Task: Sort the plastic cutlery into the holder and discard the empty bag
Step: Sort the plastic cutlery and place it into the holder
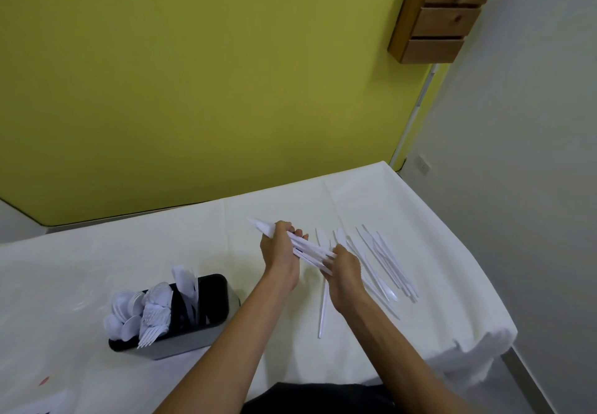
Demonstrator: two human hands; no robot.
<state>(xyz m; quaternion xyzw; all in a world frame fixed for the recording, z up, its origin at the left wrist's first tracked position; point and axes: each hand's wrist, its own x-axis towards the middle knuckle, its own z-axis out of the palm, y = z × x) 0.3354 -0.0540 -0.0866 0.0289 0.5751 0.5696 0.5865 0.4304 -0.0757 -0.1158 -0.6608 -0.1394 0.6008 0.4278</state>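
My left hand (280,253) is closed around a bundle of white plastic knives (308,249), blades sticking out to the upper left. My right hand (345,276) touches the handle ends of that same bundle from the right. Several more white knives (382,268) lie scattered on the white tablecloth just right of my hands, and one knife (323,307) lies below them. The black cutlery holder (193,333) stands at the lower left, with spoons (124,313) and forks (155,316) in its left compartments and a few knives (187,283) in the right one. No bag is clearly in view.
The white-covered table (97,268) ends at a yellow wall behind and drops off at the right edge (484,300). A wooden drawer unit (442,13) hangs on the wall at the upper right. Some paper or plastic (29,405) shows at the bottom left corner.
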